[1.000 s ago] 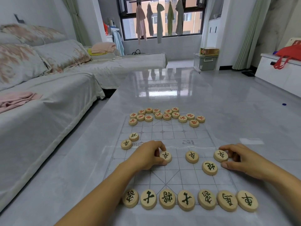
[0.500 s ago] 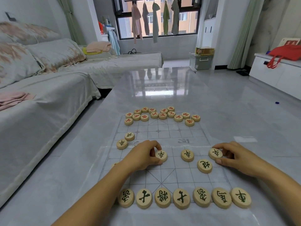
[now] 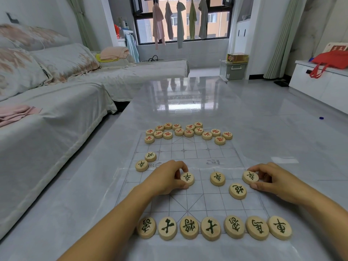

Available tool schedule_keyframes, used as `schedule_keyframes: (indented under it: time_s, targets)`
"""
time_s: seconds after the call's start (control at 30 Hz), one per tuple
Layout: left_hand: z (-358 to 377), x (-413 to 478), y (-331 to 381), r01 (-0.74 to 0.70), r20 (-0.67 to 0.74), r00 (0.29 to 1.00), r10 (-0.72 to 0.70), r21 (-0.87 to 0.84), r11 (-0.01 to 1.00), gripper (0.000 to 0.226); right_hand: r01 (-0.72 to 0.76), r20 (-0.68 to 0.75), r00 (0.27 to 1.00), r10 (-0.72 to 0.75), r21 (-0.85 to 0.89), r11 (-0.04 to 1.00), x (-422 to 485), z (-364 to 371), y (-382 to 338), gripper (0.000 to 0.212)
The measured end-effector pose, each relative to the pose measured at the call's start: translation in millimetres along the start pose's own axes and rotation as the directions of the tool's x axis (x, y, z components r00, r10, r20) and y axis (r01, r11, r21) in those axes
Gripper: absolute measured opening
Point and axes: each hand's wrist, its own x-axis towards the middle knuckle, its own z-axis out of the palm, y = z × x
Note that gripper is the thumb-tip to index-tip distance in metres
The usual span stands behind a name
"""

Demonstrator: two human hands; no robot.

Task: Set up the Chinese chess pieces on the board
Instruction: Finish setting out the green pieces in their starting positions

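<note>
A clear plastic chess board (image 3: 195,155) with a printed grid lies on the glossy grey table. My left hand (image 3: 165,178) pinches a green-lettered soldier piece (image 3: 187,178) that rests on the board. My right hand (image 3: 271,180) grips another green soldier piece (image 3: 250,177) at the board's right edge. Between them sit a third green soldier (image 3: 217,178) and a green cannon piece (image 3: 237,191). Several green pieces (image 3: 211,228) form a row along the near edge. Two more green soldiers (image 3: 146,161) lie at the left. Several red-lettered pieces (image 3: 188,131) are bunched at the far edge.
A sofa (image 3: 47,102) with cushions runs close along the table's left side. The table (image 3: 188,97) stretches far beyond the board. A white cabinet (image 3: 320,83) with a red bag (image 3: 333,60) stands at the right. A storage box (image 3: 234,69) sits by the window.
Both hands stay on their soldier pieces with only slight shifts on the board. The camera has tilted a little, so the scene sits slightly differently in view.
</note>
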Motion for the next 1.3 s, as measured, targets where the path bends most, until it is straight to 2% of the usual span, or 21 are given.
schedule_keyframes:
  time_s: [0.2,0.3,0.33,0.4,0.5,0.57,0.67,0.77,0.9,0.97,1.07,1.2,1.3]
  targets:
    - [0.4,0.1,-0.7,0.007,-0.012,1.0,-0.007,0.014,1.0,0.042,-0.024,0.012,1.0,0.024,-0.023,0.999,-1.6,-1.8,-3.7,0.035]
    - [0.7,-0.2,-2.0,0.007,-0.015,1.0,-0.007,0.01,1.0,0.043,-0.062,0.044,0.997,0.061,0.016,0.998,-3.1,-7.7,-9.1,0.077]
    - [0.7,0.1,-2.1,0.007,-0.015,1.0,-0.007,0.009,1.0,0.043,-0.075,0.026,0.997,0.075,0.018,0.997,-3.5,-10.2,-10.3,0.081]
    - [0.1,0.4,-2.1,0.007,-0.012,1.0,-0.007,0.007,1.0,0.046,-0.075,-0.068,0.995,0.074,-0.002,0.997,-4.3,-14.1,-15.2,0.064]
    - [-2.0,-1.2,-3.2,0.007,0.005,1.0,-0.007,-0.004,1.0,0.05,0.042,-0.18,0.982,-0.055,-0.077,0.996,-5.0,-10.4,-33.8,0.047]
    - [-5.4,-4.1,-6.5,0.005,0.003,1.0,-0.005,-0.024,1.0,0.05,0.141,-0.13,0.979,-0.157,-0.127,0.982,-4.7,0.4,-55.5,0.043]
    - [-18.4,-12.1,-19.5,0.011,-0.071,0.997,-0.013,-0.024,1.0,0.046,0.202,-0.013,0.976,-0.218,-0.324,0.924,3.7,21.0,-78.9,0.046]
    - [-39.1,-23.3,-46.4,0.037,-0.214,0.976,-0.045,-0.04,0.999,0.036,0.19,0.036,0.98,-0.196,-0.453,0.871,14.5,28.5,-89.2,0.044]
    - [-57.1,-37.5,-94.5,0.185,-0.348,0.916,-0.201,-0.078,0.98,0.022,0.14,0.025,0.989,-0.145,-0.462,0.876,21.0,31.0,-92.6,0.042]
    - [-57.4,-39.5,-111.4,0.24,-0.337,0.902,-0.268,-0.122,0.963,0.021,0.124,0.026,0.992,-0.125,-0.446,0.887,21.3,31.8,-92.1,0.043]
    - [-54.6,-37.3,-121.6,0.249,-0.305,0.906,-0.295,-0.18,0.952,0.023,0.1,0.033,0.995,-0.094,-0.389,0.916,22.5,32.2,-91.5,0.042]
    - [-51.3,-24.5,-116.4,0.212,-0.31,0.918,-0.247,-0.143,0.967,0.038,0.086,0.078,0.995,-0.061,-0.382,0.92,24.1,29.0,-92.2,0.042]
    - [-47.8,-12.1,-106.5,0.181,-0.284,0.938,-0.198,-0.083,0.98,0.047,0.077,0.121,0.992,-0.032,-0.394,0.916,26.7,25.2,-98.0,0.053]
